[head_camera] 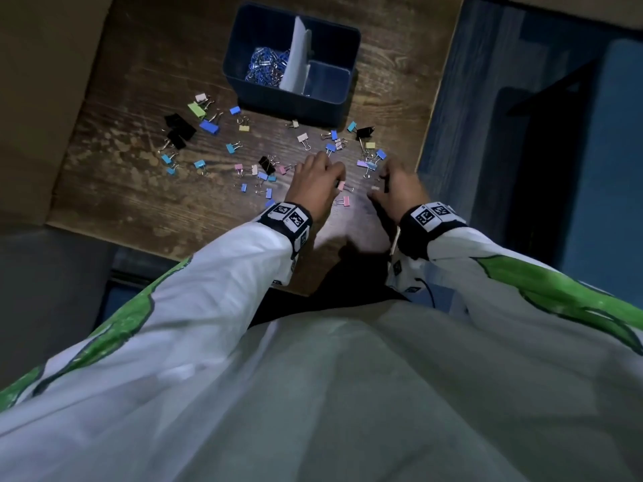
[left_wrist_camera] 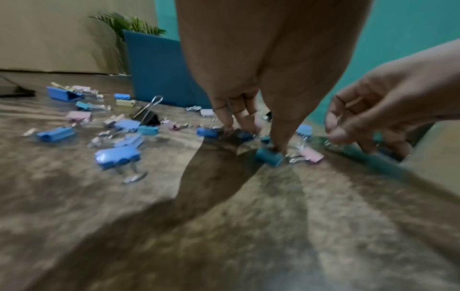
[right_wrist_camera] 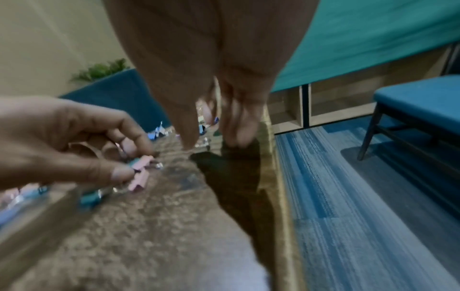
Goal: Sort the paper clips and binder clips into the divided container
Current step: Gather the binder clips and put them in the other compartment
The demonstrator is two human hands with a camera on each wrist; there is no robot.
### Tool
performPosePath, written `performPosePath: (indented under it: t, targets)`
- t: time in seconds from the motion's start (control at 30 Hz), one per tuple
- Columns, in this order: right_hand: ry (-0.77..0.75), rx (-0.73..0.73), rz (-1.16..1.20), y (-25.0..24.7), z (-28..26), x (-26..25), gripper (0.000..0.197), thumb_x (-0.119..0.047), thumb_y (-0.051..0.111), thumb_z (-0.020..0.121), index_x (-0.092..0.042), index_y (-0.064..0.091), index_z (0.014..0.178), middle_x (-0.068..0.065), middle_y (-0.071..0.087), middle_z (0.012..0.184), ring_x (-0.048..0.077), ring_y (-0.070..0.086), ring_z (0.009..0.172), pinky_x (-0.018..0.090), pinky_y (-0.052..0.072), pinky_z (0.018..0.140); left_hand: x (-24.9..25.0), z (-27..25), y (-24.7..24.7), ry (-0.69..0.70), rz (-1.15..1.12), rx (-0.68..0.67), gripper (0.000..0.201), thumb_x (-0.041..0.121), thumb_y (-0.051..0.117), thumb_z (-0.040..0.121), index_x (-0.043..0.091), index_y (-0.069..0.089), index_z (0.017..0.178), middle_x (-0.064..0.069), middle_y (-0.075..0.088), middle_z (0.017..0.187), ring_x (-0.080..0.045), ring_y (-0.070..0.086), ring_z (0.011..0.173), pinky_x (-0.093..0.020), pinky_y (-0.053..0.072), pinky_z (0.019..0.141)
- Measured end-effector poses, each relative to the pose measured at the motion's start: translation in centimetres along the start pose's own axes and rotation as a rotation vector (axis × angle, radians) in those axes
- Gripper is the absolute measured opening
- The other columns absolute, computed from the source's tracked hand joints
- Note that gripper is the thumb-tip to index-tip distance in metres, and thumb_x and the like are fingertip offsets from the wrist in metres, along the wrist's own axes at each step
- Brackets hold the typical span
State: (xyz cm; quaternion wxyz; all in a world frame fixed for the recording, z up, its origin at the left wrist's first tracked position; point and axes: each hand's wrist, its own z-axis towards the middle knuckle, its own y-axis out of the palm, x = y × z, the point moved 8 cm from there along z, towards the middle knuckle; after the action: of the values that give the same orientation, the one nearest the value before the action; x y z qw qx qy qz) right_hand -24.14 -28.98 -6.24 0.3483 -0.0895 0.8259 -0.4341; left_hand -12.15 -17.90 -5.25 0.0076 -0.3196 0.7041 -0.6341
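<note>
A dark blue divided container stands at the back of the wooden table. Its left compartment holds blue and silver paper clips. Coloured binder clips lie scattered in front of it. My left hand reaches down among them. Its thumb presses a teal binder clip, its curled fingertips sit on blue clips, and a pink clip lies beside the thumb. My right hand hovers close by with curled fingers pointing down near the table's right edge. Blur hides whether it holds anything.
Larger black clips and a green one lie at the left of the scatter. The table's right edge drops to blue carpet, where a blue chair stands. A plant rises behind the container.
</note>
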Motion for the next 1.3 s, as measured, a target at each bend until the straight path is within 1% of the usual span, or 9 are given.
performPosePath:
  t: [0.27,0.37,0.53,0.63,0.73,0.9,1.03,1.13,1.3]
  targets:
    - [-0.045,-0.131,0.042,2.3,0.5,-1.2,0.015,-0.009,0.059,0.086,-0.019,0.058,0.097,0.002,0.060,0.093,0.024,0.061,0.088,0.022,0.035,0.071,-6.9,0.3,-2.3,-0.133,-0.193,0.039,0.013,0.013,0.059,0.092,0.017,0.058,0.105,-0.004,0.059,0.113,-0.023,0.057,0.102,-0.037,0.048,0.089]
    - [0.011,0.040,0.056,-0.2,1.3,-1.1,0.016,-0.019,0.060,0.087,-0.021,0.051,0.100,0.003,0.060,0.097,0.026,0.061,0.083,0.027,0.039,0.068,-8.8,0.1,-3.7,-0.237,-0.384,0.042,0.014,0.014,0.056,0.096,0.017,0.057,0.110,0.001,0.062,0.105,-0.015,0.060,0.094,-0.030,0.051,0.081]
    - [0.093,0.018,-0.028,-0.2,3.0,-2.0,0.066,-0.038,0.074,0.080,-0.023,0.037,0.132,0.014,0.037,0.133,0.030,0.055,0.102,0.039,0.049,0.088,-11.6,-0.5,-6.1,-0.339,-0.380,0.118,0.016,0.013,0.053,0.098,0.016,0.056,0.113,-0.003,0.067,0.104,-0.016,0.062,0.090,-0.032,0.053,0.076]
    - [0.053,-0.045,-0.034,1.5,2.9,-3.8,0.054,-0.018,0.066,0.087,-0.019,0.039,0.134,0.017,0.041,0.129,0.030,0.055,0.088,0.031,0.042,0.076,-12.7,-1.4,-7.2,-0.416,-0.349,0.185,0.019,0.020,0.058,0.097,0.013,0.058,0.114,-0.002,0.066,0.099,-0.017,0.061,0.088,-0.037,0.053,0.085]
    - [0.060,-0.032,0.009,1.9,2.7,-4.6,0.030,-0.011,0.053,0.091,-0.013,0.048,0.121,0.016,0.048,0.122,0.035,0.058,0.091,0.030,0.038,0.076,-13.1,-2.8,-7.4,-0.458,-0.360,0.221,0.018,0.025,0.058,0.097,0.014,0.057,0.112,0.003,0.059,0.097,-0.006,0.058,0.076,-0.023,0.049,0.071]
    - [0.006,-0.074,0.076,1.5,2.4,-3.5,0.028,-0.017,0.059,0.089,-0.013,0.049,0.115,0.013,0.048,0.119,0.030,0.056,0.093,0.027,0.037,0.081,-13.1,-5.7,-5.5,-0.377,-0.193,0.142,0.018,0.031,0.059,0.093,0.024,0.056,0.108,-0.004,0.052,0.117,-0.026,0.053,0.108,-0.045,0.050,0.092]
    - [-0.163,-0.268,-0.081,4.7,0.6,-6.0,0.075,-0.033,0.083,0.070,-0.019,0.038,0.129,0.014,0.036,0.124,0.029,0.051,0.103,0.039,0.046,0.094,-12.5,-7.9,-3.9,-0.382,-0.161,0.026,0.071,0.038,0.080,0.076,0.025,0.043,0.135,-0.012,0.038,0.135,-0.029,0.040,0.125,-0.044,0.040,0.106]
    - [-0.222,-0.276,-0.112,6.5,0.4,-8.5,0.057,-0.012,0.073,0.078,-0.016,0.040,0.124,0.015,0.036,0.122,0.032,0.052,0.104,0.039,0.046,0.093,-12.3,-7.9,-3.1,-0.413,-0.129,-0.013,0.102,0.039,0.088,0.066,0.028,0.029,0.148,-0.015,0.028,0.144,-0.031,0.029,0.133,-0.044,0.033,0.108]
    - [-0.230,-0.181,-0.025,5.9,1.7,-10.5,0.031,-0.004,0.057,0.088,-0.012,0.049,0.117,0.016,0.041,0.122,0.035,0.057,0.095,0.039,0.048,0.091,-11.4,-5.7,-3.2,-0.357,-0.252,0.038,0.055,0.021,0.079,0.079,0.019,0.055,0.129,-0.009,0.040,0.130,-0.024,0.043,0.119,-0.040,0.044,0.102]
